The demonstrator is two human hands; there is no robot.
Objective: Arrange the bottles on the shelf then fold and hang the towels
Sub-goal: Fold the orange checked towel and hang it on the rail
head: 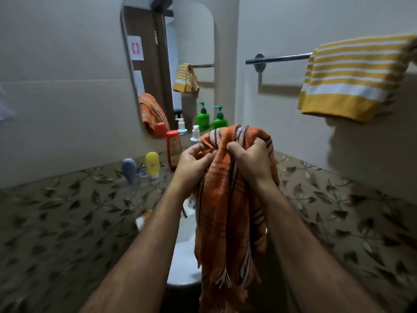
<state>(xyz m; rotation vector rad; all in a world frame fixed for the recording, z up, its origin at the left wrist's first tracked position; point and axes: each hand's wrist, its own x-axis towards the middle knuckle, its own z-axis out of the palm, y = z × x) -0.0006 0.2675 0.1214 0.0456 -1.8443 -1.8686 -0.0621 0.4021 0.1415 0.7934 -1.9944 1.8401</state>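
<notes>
Head view | orange striped towel (228, 199) bunched, held up over sink (182, 263) – both grips curled tight on its top: left hand (194, 163), right hand (250, 159) | yellow towel (347, 80) hangs on rail (279, 58) | bottles (173, 147) nr mirror (171, 64)

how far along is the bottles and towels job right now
Done, it seems: bottles stand along the ledge under the mirror, and the yellow towel hangs folded on the rail. In hand: left hand and right hand grip the bunched orange towel. Left: fold and hang it.
</notes>
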